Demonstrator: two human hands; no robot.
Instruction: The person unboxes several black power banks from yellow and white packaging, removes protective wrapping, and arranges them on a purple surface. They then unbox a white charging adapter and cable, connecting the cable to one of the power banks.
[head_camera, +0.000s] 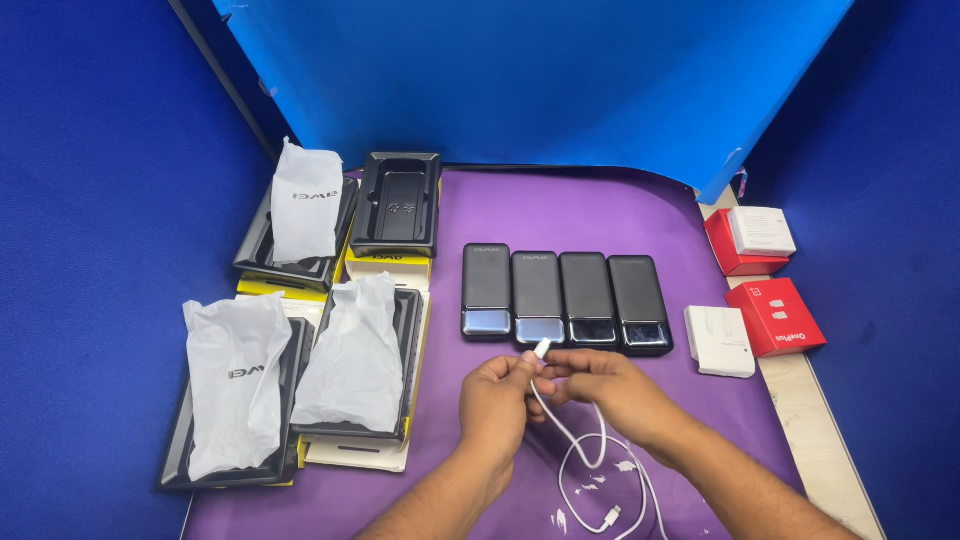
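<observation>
While the white cable (590, 450) is pinched by both hands, its plug (542, 348) gets lined up to the second power bank (537, 298).

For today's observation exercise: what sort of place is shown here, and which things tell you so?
Probably a small packing or unboxing station: a purple mat walled by blue panels, four black power banks in a row, open trays, and both hands holding a white cable.
</observation>
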